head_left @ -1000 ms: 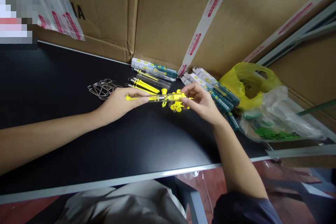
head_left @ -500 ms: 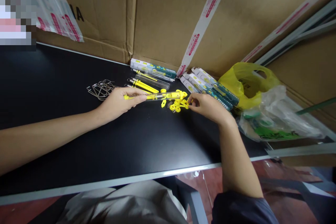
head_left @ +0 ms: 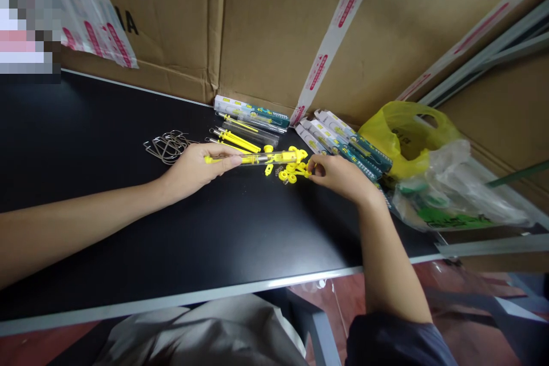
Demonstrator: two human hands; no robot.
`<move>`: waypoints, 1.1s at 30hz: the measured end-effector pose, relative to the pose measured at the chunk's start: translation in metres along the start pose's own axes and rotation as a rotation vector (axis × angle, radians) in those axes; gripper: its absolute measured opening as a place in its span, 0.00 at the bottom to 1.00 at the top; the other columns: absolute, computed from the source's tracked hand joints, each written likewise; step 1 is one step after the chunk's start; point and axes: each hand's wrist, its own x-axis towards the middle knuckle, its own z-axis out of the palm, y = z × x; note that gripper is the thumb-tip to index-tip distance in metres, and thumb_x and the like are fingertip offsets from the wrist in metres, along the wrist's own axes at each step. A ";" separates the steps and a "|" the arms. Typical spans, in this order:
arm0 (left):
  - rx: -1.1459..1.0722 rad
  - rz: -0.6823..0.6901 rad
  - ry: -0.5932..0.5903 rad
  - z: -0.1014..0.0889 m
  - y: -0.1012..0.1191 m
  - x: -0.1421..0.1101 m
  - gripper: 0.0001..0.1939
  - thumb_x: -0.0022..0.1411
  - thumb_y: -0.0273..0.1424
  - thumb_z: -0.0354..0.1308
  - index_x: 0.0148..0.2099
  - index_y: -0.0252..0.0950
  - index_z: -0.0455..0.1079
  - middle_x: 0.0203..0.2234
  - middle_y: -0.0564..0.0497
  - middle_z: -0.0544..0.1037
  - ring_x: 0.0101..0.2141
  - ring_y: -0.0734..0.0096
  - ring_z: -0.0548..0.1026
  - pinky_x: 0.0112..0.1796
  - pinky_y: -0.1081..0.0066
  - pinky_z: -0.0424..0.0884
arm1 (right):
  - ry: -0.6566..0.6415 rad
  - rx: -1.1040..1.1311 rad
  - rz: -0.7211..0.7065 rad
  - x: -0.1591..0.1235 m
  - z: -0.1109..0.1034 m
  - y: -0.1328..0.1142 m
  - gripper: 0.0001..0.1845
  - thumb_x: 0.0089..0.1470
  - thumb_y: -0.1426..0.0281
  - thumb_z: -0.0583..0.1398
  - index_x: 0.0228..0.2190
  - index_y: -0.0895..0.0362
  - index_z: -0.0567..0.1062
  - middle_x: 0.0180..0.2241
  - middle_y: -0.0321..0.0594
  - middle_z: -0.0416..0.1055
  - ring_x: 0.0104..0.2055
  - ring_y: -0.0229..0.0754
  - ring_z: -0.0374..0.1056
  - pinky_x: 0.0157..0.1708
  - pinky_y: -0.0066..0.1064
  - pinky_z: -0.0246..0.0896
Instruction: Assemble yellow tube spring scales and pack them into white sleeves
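My left hand (head_left: 201,164) is closed around a clear tubular spring scale (head_left: 268,157) with yellow plastic ends, held level above the table and pointing right. At its right tip, my right hand (head_left: 332,174) has thumb and fingers pinched at the edge of a pile of small yellow plastic parts (head_left: 291,178). A small yellow part (head_left: 307,173) shows at those fingertips. Behind the held scale lie yellow rods with metal springs (head_left: 235,138) and a clear tube (head_left: 249,132). Bent metal hooks (head_left: 165,146) sit in a heap left of my left hand.
Printed narrow boxes (head_left: 343,137) lie at the back right, with another box (head_left: 251,107) against the cardboard wall (head_left: 266,28). A yellow plastic bag (head_left: 398,137) and a clear bag (head_left: 454,194) stand at the right. The black table (head_left: 214,240) has a pale front edge.
Almost nothing differs: the whole view shifts very slightly. Both hands keep their grip and place, with the right fingertips still at the yellow parts.
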 end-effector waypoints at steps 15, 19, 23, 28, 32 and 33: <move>-0.006 0.003 -0.019 -0.001 -0.007 0.001 0.22 0.56 0.46 0.61 0.43 0.34 0.78 0.17 0.58 0.64 0.16 0.82 0.57 0.17 0.78 0.53 | -0.032 -0.111 0.024 0.003 0.006 -0.007 0.07 0.52 0.72 0.60 0.36 0.55 0.72 0.32 0.40 0.76 0.30 0.40 0.68 0.28 0.28 0.50; -0.003 0.002 -0.026 -0.001 -0.007 0.001 0.22 0.57 0.46 0.61 0.44 0.34 0.78 0.17 0.58 0.63 0.16 0.82 0.57 0.17 0.78 0.53 | -0.031 -0.078 0.023 0.003 0.006 -0.003 0.01 0.51 0.72 0.61 0.30 0.56 0.73 0.29 0.40 0.75 0.29 0.40 0.68 0.28 0.29 0.52; 0.014 -0.007 -0.011 0.000 -0.004 0.001 0.22 0.56 0.46 0.61 0.42 0.33 0.78 0.16 0.58 0.64 0.17 0.81 0.57 0.17 0.78 0.53 | 0.110 0.262 -0.069 -0.002 -0.003 -0.001 0.05 0.52 0.69 0.63 0.29 0.57 0.71 0.27 0.38 0.72 0.29 0.39 0.68 0.30 0.29 0.59; 0.035 0.007 -0.012 -0.001 -0.004 0.001 0.22 0.56 0.46 0.61 0.42 0.33 0.78 0.17 0.57 0.66 0.17 0.81 0.57 0.17 0.77 0.53 | 0.241 1.026 -0.213 -0.005 -0.013 -0.011 0.16 0.49 0.61 0.67 0.32 0.55 0.68 0.29 0.36 0.72 0.28 0.38 0.69 0.28 0.30 0.68; 0.058 0.019 -0.013 -0.002 -0.006 0.001 0.22 0.56 0.46 0.60 0.42 0.33 0.79 0.17 0.57 0.68 0.17 0.80 0.58 0.18 0.77 0.55 | 0.183 1.155 -0.249 -0.003 -0.010 -0.019 0.18 0.46 0.61 0.70 0.32 0.55 0.69 0.30 0.35 0.71 0.28 0.35 0.69 0.27 0.28 0.68; 0.064 0.018 -0.011 -0.002 -0.006 0.001 0.22 0.56 0.46 0.60 0.42 0.34 0.79 0.17 0.56 0.69 0.17 0.80 0.59 0.19 0.77 0.56 | 0.172 1.156 -0.253 -0.003 -0.009 -0.020 0.19 0.45 0.61 0.70 0.31 0.56 0.69 0.30 0.35 0.71 0.27 0.35 0.69 0.26 0.27 0.68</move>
